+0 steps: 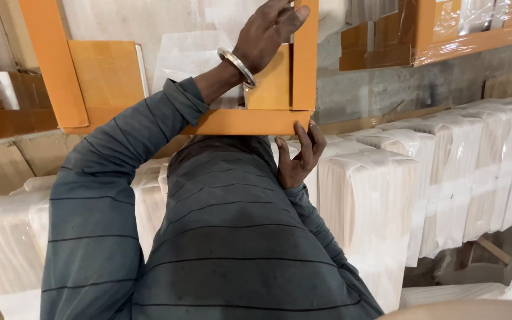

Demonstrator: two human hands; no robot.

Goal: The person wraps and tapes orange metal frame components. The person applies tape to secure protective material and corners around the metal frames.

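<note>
Here, the left hand [271, 32], a metal bangle [237, 65] at its wrist, grips the upper right edge of the orange-framed wrapped package [250, 121] raised overhead, while the right hand [298, 155] supports its lower edge, fingers closed against it, above rows of white wrapped bundles [386, 178].

Orange cardboard frame [250, 121] top beyond picture's edge; left hand [268, 32] fingertips likewise.
</note>
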